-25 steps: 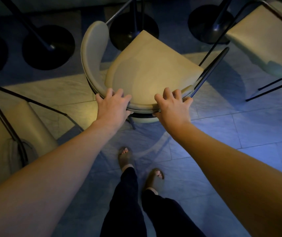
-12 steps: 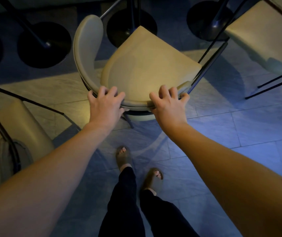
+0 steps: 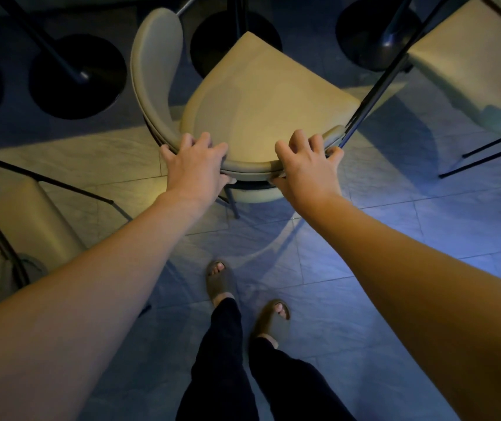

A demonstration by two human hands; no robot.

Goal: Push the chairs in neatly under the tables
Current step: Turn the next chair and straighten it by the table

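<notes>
A beige padded chair (image 3: 261, 98) with a curved backrest and thin black metal legs stands in front of me on the tiled floor. My left hand (image 3: 194, 168) grips the near rim of its backrest on the left, fingers curled over the top and thumb beneath. My right hand (image 3: 307, 168) grips the same rim further right in the same way. The seat points away from me toward a round black table base (image 3: 231, 41). The table tops are out of view.
A second beige chair (image 3: 21, 226) stands close at my left, a third (image 3: 474, 68) at the upper right. More round black table bases (image 3: 76, 77) (image 3: 370, 34) sit on the floor beyond. My sandalled feet (image 3: 221, 281) stand behind the chair.
The chair has slid a little forward and left, toward the table base, with both hands staying on its backrest rim. My feet have stepped slightly forward.
</notes>
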